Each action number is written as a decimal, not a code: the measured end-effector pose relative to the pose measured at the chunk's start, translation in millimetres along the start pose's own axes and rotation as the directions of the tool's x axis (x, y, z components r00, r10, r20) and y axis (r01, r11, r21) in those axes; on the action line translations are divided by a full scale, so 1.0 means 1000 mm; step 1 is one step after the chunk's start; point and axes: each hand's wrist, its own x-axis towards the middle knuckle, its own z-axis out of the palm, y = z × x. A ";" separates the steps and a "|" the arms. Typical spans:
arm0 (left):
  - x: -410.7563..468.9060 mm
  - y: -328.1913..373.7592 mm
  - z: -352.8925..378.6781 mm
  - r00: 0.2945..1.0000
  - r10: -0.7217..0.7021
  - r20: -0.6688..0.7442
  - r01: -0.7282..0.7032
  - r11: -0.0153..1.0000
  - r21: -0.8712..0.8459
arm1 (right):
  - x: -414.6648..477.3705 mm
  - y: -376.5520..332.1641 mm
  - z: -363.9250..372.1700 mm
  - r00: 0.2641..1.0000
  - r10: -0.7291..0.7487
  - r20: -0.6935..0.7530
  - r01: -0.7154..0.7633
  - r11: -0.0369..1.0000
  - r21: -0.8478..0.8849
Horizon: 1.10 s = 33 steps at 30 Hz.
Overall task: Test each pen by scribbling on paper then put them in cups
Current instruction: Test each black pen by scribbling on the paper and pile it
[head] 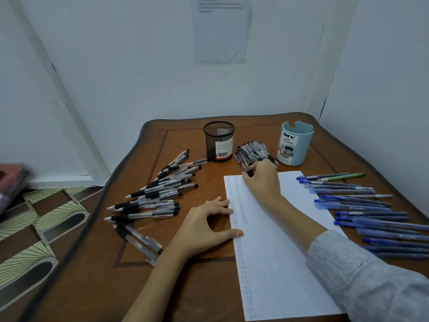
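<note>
A white sheet of paper (285,240) with columns of scribbles lies on the wooden table (181,287). My left hand (206,226) rests flat at the paper's left edge, fingers spread, holding nothing. My right hand (263,180) is at the paper's top edge, fingers closed around a black pen (250,173) from the small pile of black pens (251,151) just behind it. A black mesh cup (219,141) and a light blue cup (294,144) stand at the back; no pens show in them.
Several clear black pens (157,194) are spread on the table's left half. Several blue pens (371,214) and one green pen (343,176) lie at the right. White walls close in behind and to the right. Patterned floor lies left.
</note>
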 end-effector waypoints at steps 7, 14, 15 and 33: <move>-0.001 0.003 -0.001 1.000 0.007 -0.012 -0.007 1.000 -0.006 | 0.002 -0.009 -0.002 0.994 -0.104 -0.023 0.098 0.978 -0.186; -0.002 0.006 -0.001 1.000 0.008 -0.022 -0.008 1.000 -0.017 | 0.013 -0.023 0.003 0.908 -0.411 0.081 0.392 0.902 0.179; -0.002 0.006 -0.001 1.000 0.009 -0.022 -0.010 1.000 -0.018 | 0.015 -0.028 0.006 0.890 -0.441 0.118 0.407 0.883 0.233; -0.001 0.001 -0.002 1.000 0.029 -0.011 -0.029 1.000 0.006 | 0.034 -0.058 0.031 0.653 -0.643 0.400 0.684 0.728 0.055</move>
